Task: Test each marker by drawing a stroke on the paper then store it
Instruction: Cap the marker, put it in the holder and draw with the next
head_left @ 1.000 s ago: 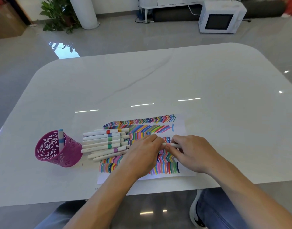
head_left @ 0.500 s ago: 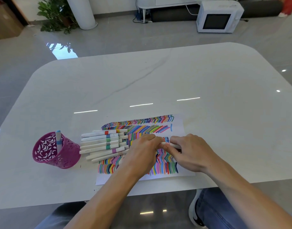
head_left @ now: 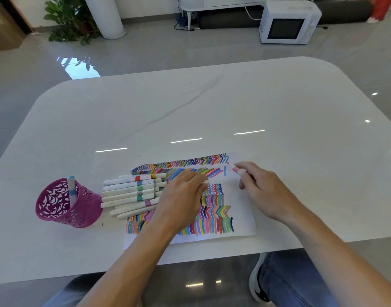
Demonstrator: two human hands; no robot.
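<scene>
A white sheet of paper (head_left: 241,209) covered in coloured strokes lies near the table's front edge. My right hand (head_left: 256,187) holds an uncapped marker (head_left: 235,170), its tip over the paper's upper right corner. My left hand (head_left: 181,198) rests on the paper and pinches the white cap (head_left: 205,181). A row of several white markers (head_left: 130,193) lies on the paper's left side. A purple perforated cup (head_left: 66,204) stands to the left with one blue-banded marker (head_left: 71,189) upright in it.
The white marble table (head_left: 212,111) stretches far behind the paper. Its front edge runs just below the sheet. My knees and a shoe show under the table. A microwave and a plant stand on the floor beyond.
My hands have pulled apart: the cap came off in my left hand, and my right hand carried the marker up and to the right, toward the paper's upper right corner.
</scene>
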